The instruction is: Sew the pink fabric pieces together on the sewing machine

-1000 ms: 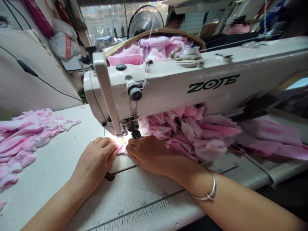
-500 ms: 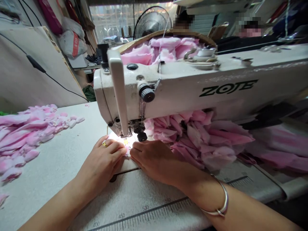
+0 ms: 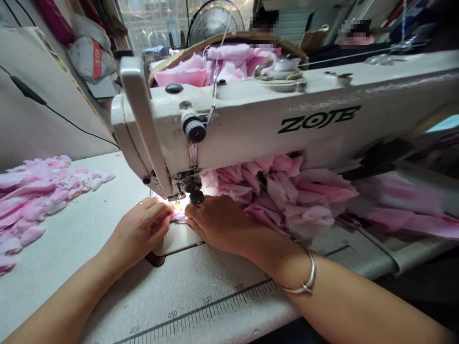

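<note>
Left grip (image 3: 139,229) curled over a pink fabric strip (image 3: 175,216), pinch unclear; right grip (image 3: 218,224) flat and open, just beside it. Strip lies between both, under the presser foot (image 3: 178,200) of the ZOTE sewing machine (image 3: 251,126). Step judged as feeding a seam; steady guiding needed.

we wear a thin silver bangle (image 3: 309,285) with overlapping ends on our right wrist (image 3: 283,270), and a small gold ring (image 3: 141,202) on our left hand (image 3: 138,234); our forearms (image 3: 358,301) are bare, with no sleeves.

Garment sewing workshop, industrial sewing machine (image 3: 247,126), pink fabric heaps (image 3: 279,191)
</note>
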Demonstrator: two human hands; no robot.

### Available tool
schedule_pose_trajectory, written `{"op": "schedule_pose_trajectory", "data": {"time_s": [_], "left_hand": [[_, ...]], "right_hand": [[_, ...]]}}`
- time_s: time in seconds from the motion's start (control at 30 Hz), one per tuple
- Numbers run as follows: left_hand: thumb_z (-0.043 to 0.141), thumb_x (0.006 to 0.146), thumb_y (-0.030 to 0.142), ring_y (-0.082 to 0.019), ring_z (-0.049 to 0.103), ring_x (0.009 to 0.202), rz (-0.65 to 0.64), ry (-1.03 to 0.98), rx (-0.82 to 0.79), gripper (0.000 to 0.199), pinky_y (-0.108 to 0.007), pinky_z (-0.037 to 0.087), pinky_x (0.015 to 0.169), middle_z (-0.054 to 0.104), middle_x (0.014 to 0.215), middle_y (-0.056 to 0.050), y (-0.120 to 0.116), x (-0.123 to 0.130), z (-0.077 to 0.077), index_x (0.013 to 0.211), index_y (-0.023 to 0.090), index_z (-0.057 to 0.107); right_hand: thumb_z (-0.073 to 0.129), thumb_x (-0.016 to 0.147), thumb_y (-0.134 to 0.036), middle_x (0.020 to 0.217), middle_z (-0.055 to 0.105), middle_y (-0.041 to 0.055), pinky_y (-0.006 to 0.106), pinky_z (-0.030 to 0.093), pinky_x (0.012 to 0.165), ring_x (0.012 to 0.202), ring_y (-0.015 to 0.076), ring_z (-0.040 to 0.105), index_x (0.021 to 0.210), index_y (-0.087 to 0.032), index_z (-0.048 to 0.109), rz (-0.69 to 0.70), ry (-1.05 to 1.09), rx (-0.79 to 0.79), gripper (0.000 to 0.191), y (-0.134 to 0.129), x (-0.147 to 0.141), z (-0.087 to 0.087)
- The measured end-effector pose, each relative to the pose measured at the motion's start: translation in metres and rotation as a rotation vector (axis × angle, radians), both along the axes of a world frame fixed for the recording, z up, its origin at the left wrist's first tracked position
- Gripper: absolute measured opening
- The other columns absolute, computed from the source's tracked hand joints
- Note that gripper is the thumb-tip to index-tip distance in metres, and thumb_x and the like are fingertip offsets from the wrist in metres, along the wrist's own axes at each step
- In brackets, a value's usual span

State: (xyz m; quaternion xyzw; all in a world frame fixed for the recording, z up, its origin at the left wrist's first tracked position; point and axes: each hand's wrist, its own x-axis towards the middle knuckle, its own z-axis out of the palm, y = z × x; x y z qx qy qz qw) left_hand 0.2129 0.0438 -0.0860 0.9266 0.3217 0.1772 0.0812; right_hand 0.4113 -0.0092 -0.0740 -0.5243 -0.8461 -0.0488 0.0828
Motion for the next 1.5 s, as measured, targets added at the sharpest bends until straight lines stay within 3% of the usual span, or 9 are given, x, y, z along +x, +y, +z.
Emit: {"op": "schedule_pose_trajectory", "data": {"time_s": [0.13,0.3,0.5,0.77,0.9,1.07,1.17,1.3,1.5], "left_hand": [[0.048,0.089,0.021,-0.014,0.055,0.077,0.001,-0.033,0.014,0.013,-0.027,0.046,0.067,0.06,0.087,-0.001,0.003,0.001,-0.002,0.092,0.02,0.061],[0.042,0.093,0.02,-0.018,0.053,0.079,-0.087,0.096,0.159,0.023,-0.035,0.044,0.071,0.06,0.084,-0.004,-0.003,0.006,-0.004,0.09,0.018,0.065],[0.041,0.094,0.018,-0.019,0.051,0.077,-0.06,0.14,0.185,0.024,-0.035,0.044,0.069,0.058,0.081,-0.005,-0.012,0.012,0.0,0.087,0.018,0.063],[0.042,0.092,0.02,-0.019,0.049,0.076,0.015,0.047,0.202,0.011,-0.033,0.046,0.067,0.051,0.086,-0.005,-0.002,0.006,-0.014,0.095,0.016,0.052],[0.04,0.087,0.009,-0.021,0.05,0.082,-0.019,0.108,0.399,0.015,-0.034,0.047,0.07,0.05,0.092,-0.008,0.0,0.0,-0.012,0.097,0.015,0.049],[0.04,0.091,0.015,-0.019,0.05,0.069,-0.023,0.214,0.537,0.011,-0.031,0.043,0.056,0.053,0.089,-0.009,0.002,-0.006,-0.006,0.093,0.016,0.05],[0.043,0.091,0.015,-0.019,0.052,0.072,-0.074,0.234,0.609,0.014,-0.031,0.045,0.062,0.057,0.094,-0.007,0.004,-0.011,-0.004,0.101,0.017,0.052],[0.046,0.092,0.014,-0.019,0.052,0.081,-0.234,0.216,0.556,0.023,-0.038,0.045,0.086,0.059,0.088,-0.003,0.009,-0.014,-0.003,0.113,0.019,0.053],[0.049,0.093,0.023,-0.017,0.052,0.082,-0.188,0.096,0.362,0.012,-0.036,0.043,0.085,0.06,0.086,-0.002,0.011,-0.009,-0.003,0.099,0.02,0.059]], "right_hand": [[0.047,0.091,-0.018,0.081,0.065,0.0055,0.031,0.029,0.05,0.068,0.0176,0.056,0.094,-0.015,0.061,0.125,-0.011,0.007,0.014,-0.001,0.002,0.0],[0.046,0.093,-0.018,0.083,0.063,0.0028,0.032,0.027,0.05,0.065,0.0164,0.053,0.09,-0.016,0.062,0.199,-0.005,0.054,0.016,-0.004,0.005,-0.004],[0.048,0.091,-0.016,0.082,0.063,0.0035,0.031,0.028,0.048,0.064,0.0173,0.053,0.091,-0.016,0.062,0.169,-0.05,0.012,0.014,-0.004,0.003,-0.002],[0.051,0.088,-0.015,0.076,0.064,0.0036,0.03,0.028,0.046,0.064,0.018,0.057,0.088,-0.019,0.061,0.041,-0.055,0.018,0.011,0.001,0.0,-0.003],[0.052,0.086,-0.011,0.072,0.063,0.0037,0.03,0.029,0.047,0.064,0.0183,0.057,0.086,-0.019,0.06,0.032,-0.054,0.033,0.011,0.001,0.001,-0.005],[0.053,0.085,-0.01,0.074,0.063,0.0042,0.03,0.031,0.048,0.067,0.0187,0.057,0.084,-0.018,0.059,0.062,-0.056,0.064,0.01,0.002,0.002,-0.009],[0.052,0.085,-0.009,0.075,0.063,0.0036,0.031,0.032,0.049,0.069,0.019,0.057,0.086,-0.018,0.059,0.065,-0.05,0.068,0.011,0.002,0.003,-0.01],[0.05,0.088,-0.015,0.076,0.062,0.0047,0.033,0.033,0.05,0.071,0.0199,0.057,0.088,-0.017,0.059,0.084,-0.03,0.063,0.009,0.0,0.005,-0.008],[0.05,0.087,-0.013,0.079,0.063,0.0045,0.032,0.029,0.048,0.073,0.0189,0.057,0.09,-0.017,0.059,0.111,0.021,0.077,0.011,0.001,0.002,-0.008]]}}
